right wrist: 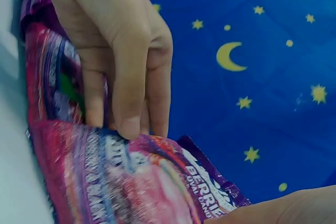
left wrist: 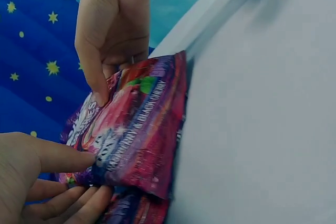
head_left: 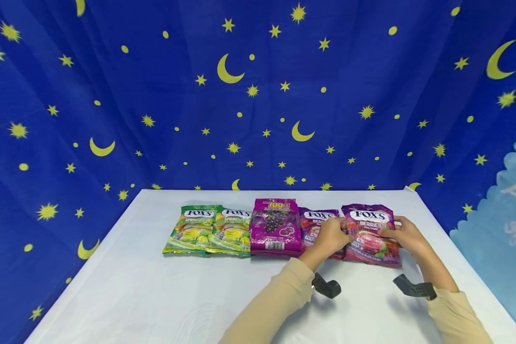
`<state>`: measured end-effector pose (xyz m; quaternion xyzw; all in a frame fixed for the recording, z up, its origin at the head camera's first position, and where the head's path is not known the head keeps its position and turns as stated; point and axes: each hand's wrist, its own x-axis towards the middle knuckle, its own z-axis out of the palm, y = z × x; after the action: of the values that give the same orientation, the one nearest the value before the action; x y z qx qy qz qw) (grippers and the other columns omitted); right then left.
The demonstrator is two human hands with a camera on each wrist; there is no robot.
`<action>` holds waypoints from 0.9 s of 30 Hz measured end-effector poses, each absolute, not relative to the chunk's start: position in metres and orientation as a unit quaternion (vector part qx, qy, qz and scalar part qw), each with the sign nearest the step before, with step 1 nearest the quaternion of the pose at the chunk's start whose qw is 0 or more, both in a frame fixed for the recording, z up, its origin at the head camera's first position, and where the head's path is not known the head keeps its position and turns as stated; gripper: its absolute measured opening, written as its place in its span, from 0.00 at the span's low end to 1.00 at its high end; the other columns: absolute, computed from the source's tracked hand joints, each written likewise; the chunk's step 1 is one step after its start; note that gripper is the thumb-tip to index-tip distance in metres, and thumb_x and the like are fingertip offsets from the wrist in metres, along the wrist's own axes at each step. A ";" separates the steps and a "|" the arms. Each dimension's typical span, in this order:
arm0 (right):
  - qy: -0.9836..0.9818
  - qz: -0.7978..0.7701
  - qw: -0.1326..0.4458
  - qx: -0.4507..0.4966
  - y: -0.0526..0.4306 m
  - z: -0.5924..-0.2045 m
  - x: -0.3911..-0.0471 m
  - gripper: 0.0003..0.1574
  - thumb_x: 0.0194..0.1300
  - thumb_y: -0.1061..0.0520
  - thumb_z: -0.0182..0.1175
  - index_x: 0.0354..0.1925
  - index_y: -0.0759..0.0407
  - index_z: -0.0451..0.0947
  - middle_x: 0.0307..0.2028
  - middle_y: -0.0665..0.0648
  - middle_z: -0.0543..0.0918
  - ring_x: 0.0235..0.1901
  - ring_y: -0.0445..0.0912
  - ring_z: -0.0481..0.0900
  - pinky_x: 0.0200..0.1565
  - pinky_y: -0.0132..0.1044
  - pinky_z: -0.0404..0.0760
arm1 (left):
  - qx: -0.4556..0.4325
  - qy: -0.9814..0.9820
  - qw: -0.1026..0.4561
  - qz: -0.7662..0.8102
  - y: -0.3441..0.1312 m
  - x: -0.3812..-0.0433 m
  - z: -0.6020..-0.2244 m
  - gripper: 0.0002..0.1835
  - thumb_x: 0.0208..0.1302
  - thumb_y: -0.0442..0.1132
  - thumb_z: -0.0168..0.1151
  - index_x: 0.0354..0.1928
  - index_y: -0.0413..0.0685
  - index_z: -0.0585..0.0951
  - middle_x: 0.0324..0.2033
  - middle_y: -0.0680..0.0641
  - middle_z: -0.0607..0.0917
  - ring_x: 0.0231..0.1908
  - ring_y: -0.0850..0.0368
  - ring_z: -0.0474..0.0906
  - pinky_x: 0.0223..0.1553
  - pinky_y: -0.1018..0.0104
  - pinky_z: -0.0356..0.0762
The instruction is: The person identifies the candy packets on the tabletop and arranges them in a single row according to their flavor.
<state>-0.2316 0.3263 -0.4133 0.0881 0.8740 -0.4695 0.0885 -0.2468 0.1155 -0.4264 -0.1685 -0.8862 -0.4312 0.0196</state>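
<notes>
A purple-red bag of Fox's Berries candy (head_left: 370, 236) is at the right end of a row of candy bags. Its left edge is pinched by my left hand (head_left: 330, 235), thumb on the front and fingers behind. My right hand (head_left: 406, 236) grips the right edge, thumb on the printed face. In the left wrist view the bag (left wrist: 136, 129) appears between both hands. A second Berries bag (head_left: 309, 224) lies just left, partly covered by my left hand. The right wrist view shows the held bag (right wrist: 142, 182) overlapping that second bag (right wrist: 50, 77).
Left of these lie a magenta grape candy bag (head_left: 275, 227) and two green-yellow Fox's bags, one (head_left: 232, 231) beside the other (head_left: 191, 231). All rest on a white-covered table (head_left: 176, 296). A blue star-and-moon curtain (head_left: 258, 110) stands behind it.
</notes>
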 end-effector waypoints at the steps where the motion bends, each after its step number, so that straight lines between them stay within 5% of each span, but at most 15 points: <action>1: 0.872 -0.472 0.087 0.092 0.325 -0.416 -0.233 0.52 0.66 0.50 0.58 0.68 0.81 0.41 0.62 0.83 0.59 0.54 0.68 0.68 0.54 0.57 0.71 | -0.179 -0.886 0.028 -0.426 0.115 -0.246 -0.427 0.14 0.47 0.31 0.74 0.36 0.35 0.83 0.17 0.54 0.74 0.19 0.66 0.65 0.23 0.77 0.68; 4: 0.874 -0.472 0.076 0.088 0.323 -0.424 -0.238 0.51 0.67 0.51 0.58 0.68 0.80 0.42 0.61 0.83 0.60 0.52 0.66 0.72 0.52 0.53 0.73 | -0.189 -0.885 0.032 -0.424 0.113 -0.245 -0.433 0.13 0.46 0.30 0.74 0.34 0.32 0.82 0.21 0.50 0.80 0.23 0.67 0.73 0.25 0.80 0.70; 6: 0.877 -0.468 0.068 0.085 0.321 -0.429 -0.239 0.50 0.67 0.51 0.58 0.68 0.80 0.43 0.61 0.83 0.61 0.48 0.62 0.74 0.47 0.46 0.74 | -0.187 -0.887 0.033 -0.421 0.113 -0.245 -0.437 0.20 0.46 0.30 0.74 0.44 0.31 0.83 0.28 0.48 0.85 0.28 0.67 0.79 0.28 0.82 0.72; 8: 0.876 -0.471 0.061 0.086 0.319 -0.434 -0.240 0.49 0.67 0.52 0.58 0.69 0.79 0.43 0.61 0.83 0.62 0.45 0.58 0.76 0.42 0.39 0.75 | -0.179 -0.888 0.026 -0.423 0.114 -0.246 -0.441 0.27 0.47 0.29 0.74 0.52 0.30 0.80 0.30 0.46 0.86 0.28 0.67 0.79 0.28 0.83 0.73; 11: 0.871 -0.477 0.058 0.099 0.315 -0.439 -0.240 0.51 0.66 0.52 0.58 0.70 0.77 0.42 0.61 0.82 0.61 0.45 0.57 0.76 0.39 0.36 0.74 | -0.181 -0.902 0.046 -0.389 0.115 -0.246 -0.445 0.24 0.48 0.31 0.73 0.50 0.32 0.81 0.24 0.50 0.83 0.24 0.68 0.74 0.25 0.82 0.70; 14: 0.872 -0.474 0.051 0.112 0.310 -0.440 -0.240 0.51 0.65 0.53 0.58 0.70 0.77 0.43 0.61 0.82 0.61 0.49 0.63 0.74 0.44 0.44 0.75 | -0.184 -0.920 0.077 -0.338 0.115 -0.243 -0.446 0.20 0.48 0.34 0.73 0.46 0.36 0.83 0.26 0.51 0.82 0.28 0.65 0.74 0.31 0.79 0.73; 19: 0.893 -0.433 0.029 0.117 0.302 -0.438 -0.239 0.49 0.64 0.54 0.58 0.69 0.79 0.45 0.61 0.82 0.61 0.56 0.70 0.65 0.59 0.61 0.65 | -0.182 -0.935 0.096 -0.289 0.114 -0.234 -0.444 0.23 0.53 0.37 0.72 0.53 0.39 0.82 0.50 0.45 0.79 0.53 0.58 0.75 0.52 0.77 0.72; 27: 0.920 -0.377 0.019 0.102 0.296 -0.434 -0.240 0.45 0.66 0.56 0.53 0.67 0.83 0.46 0.64 0.84 0.53 0.64 0.75 0.51 0.64 0.66 0.52 | -0.233 -0.949 0.148 -0.152 0.113 -0.232 -0.446 0.21 0.60 0.44 0.67 0.54 0.45 0.81 0.55 0.49 0.78 0.56 0.56 0.71 0.60 0.70 0.67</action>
<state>-0.2396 0.2960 -0.4344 0.1018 0.9204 -0.3770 0.0194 -0.2320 0.1133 -0.4460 -0.2326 -0.9492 -0.1517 0.1482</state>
